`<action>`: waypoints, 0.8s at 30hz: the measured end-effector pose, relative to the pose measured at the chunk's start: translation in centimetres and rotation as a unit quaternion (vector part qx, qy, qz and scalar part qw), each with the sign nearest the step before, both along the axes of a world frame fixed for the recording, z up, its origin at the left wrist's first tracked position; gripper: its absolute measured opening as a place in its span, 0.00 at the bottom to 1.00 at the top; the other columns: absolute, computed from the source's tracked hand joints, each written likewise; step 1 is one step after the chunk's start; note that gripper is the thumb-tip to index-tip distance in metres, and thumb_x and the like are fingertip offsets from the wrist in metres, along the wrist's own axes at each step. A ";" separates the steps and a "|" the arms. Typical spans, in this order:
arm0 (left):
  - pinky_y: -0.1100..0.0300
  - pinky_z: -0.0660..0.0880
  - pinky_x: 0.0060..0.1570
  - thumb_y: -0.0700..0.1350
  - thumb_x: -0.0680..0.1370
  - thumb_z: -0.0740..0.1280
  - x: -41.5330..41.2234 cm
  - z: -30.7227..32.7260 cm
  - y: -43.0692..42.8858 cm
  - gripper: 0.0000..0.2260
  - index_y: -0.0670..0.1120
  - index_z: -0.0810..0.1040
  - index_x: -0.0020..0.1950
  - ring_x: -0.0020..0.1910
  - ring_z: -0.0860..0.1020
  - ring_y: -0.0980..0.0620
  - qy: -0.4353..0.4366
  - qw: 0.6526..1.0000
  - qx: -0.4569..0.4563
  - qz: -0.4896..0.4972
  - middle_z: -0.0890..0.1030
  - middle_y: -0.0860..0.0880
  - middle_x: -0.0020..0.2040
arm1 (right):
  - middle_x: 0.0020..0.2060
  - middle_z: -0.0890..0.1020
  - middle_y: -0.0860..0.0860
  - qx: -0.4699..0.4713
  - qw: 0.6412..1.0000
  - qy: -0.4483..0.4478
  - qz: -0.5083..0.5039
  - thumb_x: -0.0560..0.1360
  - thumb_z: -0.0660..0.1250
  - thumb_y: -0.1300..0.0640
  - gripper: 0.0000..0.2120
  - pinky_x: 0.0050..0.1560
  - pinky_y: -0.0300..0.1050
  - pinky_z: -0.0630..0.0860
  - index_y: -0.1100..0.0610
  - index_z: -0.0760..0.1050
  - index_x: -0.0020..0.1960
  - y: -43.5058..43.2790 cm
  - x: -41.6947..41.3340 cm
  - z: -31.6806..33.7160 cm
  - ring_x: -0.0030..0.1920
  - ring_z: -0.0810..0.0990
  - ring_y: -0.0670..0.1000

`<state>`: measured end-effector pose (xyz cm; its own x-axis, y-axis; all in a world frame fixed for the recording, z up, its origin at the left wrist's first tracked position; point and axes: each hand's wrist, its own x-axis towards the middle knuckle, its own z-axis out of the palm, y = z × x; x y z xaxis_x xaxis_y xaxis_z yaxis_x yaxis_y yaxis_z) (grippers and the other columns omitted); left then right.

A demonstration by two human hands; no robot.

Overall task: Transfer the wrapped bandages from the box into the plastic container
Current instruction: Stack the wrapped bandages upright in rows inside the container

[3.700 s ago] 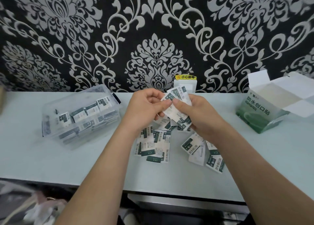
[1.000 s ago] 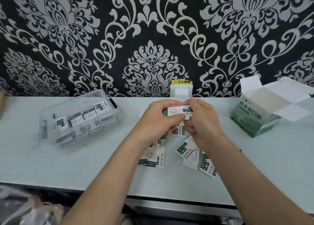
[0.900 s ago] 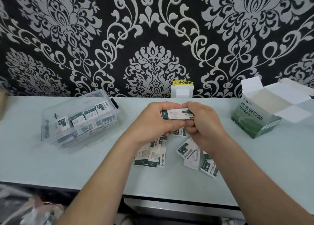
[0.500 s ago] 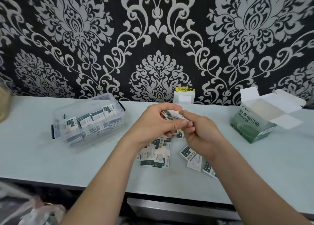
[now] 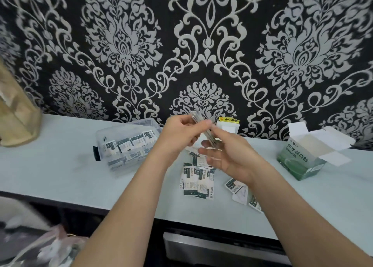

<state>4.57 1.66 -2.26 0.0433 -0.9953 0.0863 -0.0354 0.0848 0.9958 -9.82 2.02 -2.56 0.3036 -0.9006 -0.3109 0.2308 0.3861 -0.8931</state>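
My left hand (image 5: 177,137) grips a thin stack of wrapped bandages (image 5: 203,125), held edge-on above the table. My right hand (image 5: 232,157) is beside it with fingers spread and relaxed, its thumb touching the lower part of the stack. The clear plastic container (image 5: 125,145) lies to the left with several bandages inside. More loose wrapped bandages (image 5: 197,180) lie on the table under my hands, and a few others (image 5: 238,188) to the right of them. The green bandage box (image 5: 300,159) stands open at the right.
The pale table (image 5: 60,165) runs along a patterned wall. A brown paper bag (image 5: 16,121) stands at the far left. A white wall socket with a yellow label (image 5: 229,123) sits behind my hands. A plastic bag (image 5: 50,246) lies below the table edge.
The stack has been lifted higher and turned edge-on. My right hand has loosened from a grip to spread fingers. The view has tilted up and shifted left.
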 end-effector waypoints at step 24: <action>0.68 0.79 0.36 0.39 0.73 0.72 14.3 2.4 0.0 0.11 0.35 0.80 0.54 0.36 0.81 0.55 0.182 0.966 0.175 0.051 0.82 0.44 0.42 | 0.41 0.77 0.49 -0.309 0.891 0.312 0.113 0.72 0.70 0.67 0.10 0.39 0.40 0.75 0.54 0.73 0.45 -2.5 11.0 2.0 0.39 0.77 0.47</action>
<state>18.85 1.70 0.17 0.1069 -0.9498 -0.2941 0.3317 -0.2448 0.9111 1.19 -0.47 -0.61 0.4406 -0.8962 0.0518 -0.4065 -0.2506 -0.8786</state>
